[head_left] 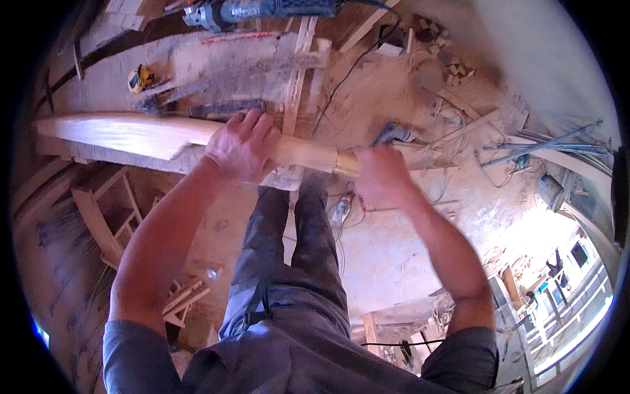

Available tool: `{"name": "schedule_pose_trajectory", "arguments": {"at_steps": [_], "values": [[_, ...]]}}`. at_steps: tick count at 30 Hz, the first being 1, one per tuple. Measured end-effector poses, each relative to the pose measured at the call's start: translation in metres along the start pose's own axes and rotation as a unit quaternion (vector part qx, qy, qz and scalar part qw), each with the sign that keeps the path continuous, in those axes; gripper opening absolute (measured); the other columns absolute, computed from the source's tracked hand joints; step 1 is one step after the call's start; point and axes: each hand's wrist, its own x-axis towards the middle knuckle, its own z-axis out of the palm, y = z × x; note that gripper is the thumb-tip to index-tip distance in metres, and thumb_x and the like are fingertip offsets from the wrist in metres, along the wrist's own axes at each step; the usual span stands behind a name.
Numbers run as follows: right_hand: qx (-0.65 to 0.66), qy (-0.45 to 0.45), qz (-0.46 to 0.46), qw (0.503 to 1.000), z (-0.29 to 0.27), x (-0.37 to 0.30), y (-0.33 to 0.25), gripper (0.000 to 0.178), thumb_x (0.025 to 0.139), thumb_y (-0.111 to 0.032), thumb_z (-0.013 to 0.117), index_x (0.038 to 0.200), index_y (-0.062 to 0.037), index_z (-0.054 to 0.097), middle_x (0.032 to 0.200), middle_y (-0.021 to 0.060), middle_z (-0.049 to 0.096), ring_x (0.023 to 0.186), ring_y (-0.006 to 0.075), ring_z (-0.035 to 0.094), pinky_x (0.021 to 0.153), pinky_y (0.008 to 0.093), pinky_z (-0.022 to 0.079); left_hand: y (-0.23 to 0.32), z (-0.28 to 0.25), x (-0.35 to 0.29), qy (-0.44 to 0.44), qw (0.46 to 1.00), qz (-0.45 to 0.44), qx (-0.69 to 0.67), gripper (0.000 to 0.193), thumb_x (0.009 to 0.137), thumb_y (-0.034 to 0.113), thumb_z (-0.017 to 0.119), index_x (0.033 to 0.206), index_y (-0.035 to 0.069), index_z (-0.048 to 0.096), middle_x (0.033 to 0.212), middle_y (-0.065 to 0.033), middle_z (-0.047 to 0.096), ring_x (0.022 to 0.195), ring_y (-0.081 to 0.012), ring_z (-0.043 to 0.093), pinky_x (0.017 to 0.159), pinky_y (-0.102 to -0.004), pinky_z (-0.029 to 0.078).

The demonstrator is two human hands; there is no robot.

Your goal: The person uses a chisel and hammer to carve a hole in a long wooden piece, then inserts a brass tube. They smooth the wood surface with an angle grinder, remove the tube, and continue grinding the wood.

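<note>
A long piece of pale wood (118, 131) lies across the workbench before me, broad and flat on the left and narrowing past a stepped shoulder to a rounded neck. My left hand (244, 146) presses down over it near that shoulder, fingers wrapped over the top. Around the narrow right end my right hand (382, 174) is closed, slightly blurred, just beyond a brass-coloured band (345, 164). Its fingers hide whatever lies past the band. Just behind my left hand, a dark elongated tool (230, 108) rests on the bench.
A blue power tool (269, 9) lies at the far edge, with a yellow tape measure (140, 79) on the dusty bench (197, 62). Another corded tool (398, 132) sits right of the bench. Cables, offcuts and metal rods (551, 144) litter the floor; a wooden frame (108, 210) stands left.
</note>
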Motion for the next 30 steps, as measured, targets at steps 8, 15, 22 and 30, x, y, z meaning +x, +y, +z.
{"name": "schedule_pose_trajectory", "arguments": {"at_steps": [8, 15, 22, 30], "values": [[0.049, -0.102, -0.033, 0.993, -0.013, 0.016, 0.008, 0.039, 0.059, -0.014, 0.083, 0.09, 0.005, 0.071, 0.087, 0.0245, 0.075, 0.084, 0.0363, 0.076, 0.072, 0.0463, 0.059, -0.002, -0.006, 0.002, -0.012, 1.0, 0.001, 0.002, 0.046, 0.058, 0.034, 0.08, 0.089, 0.006, 0.059, 0.093, -0.0129, 0.056, 0.089, -0.0337, 0.06, 0.077, -0.0459, 0.052], [0.035, -0.058, -0.034, 0.997, 0.003, 0.017, 0.009, 0.051, 0.059, -0.011, 0.086, 0.106, 0.0016, 0.071, 0.089, 0.0233, 0.076, 0.085, 0.0358, 0.076, 0.072, 0.0469, 0.059, 0.001, -0.004, 0.001, -0.021, 1.0, -0.012, 0.0, 0.042, 0.058, 0.032, 0.078, 0.087, 0.007, 0.059, 0.093, -0.0113, 0.056, 0.09, -0.0312, 0.06, 0.075, -0.0443, 0.052], [0.134, -0.248, -0.03, 0.959, -0.028, 0.032, 0.012, 0.043, 0.064, -0.01, 0.082, 0.104, 0.0008, 0.07, 0.081, 0.021, 0.075, 0.072, 0.0366, 0.075, 0.065, 0.0476, 0.058, -0.001, -0.007, 0.005, -0.005, 1.0, -0.007, -0.002, 0.043, 0.053, 0.03, 0.077, 0.084, 0.007, 0.057, 0.09, -0.0116, 0.054, 0.086, -0.0328, 0.059, 0.073, -0.045, 0.052], [0.006, -0.011, -0.008, 1.0, 0.009, 0.011, -0.005, 0.046, 0.061, -0.011, 0.083, 0.105, -0.0017, 0.072, 0.098, 0.0227, 0.076, 0.09, 0.035, 0.076, 0.076, 0.0455, 0.059, -0.001, -0.006, 0.005, 0.0, 1.0, 0.0, -0.005, 0.046, 0.051, 0.03, 0.077, 0.087, 0.006, 0.059, 0.09, -0.0119, 0.055, 0.086, -0.0334, 0.059, 0.074, -0.0458, 0.051]]}}
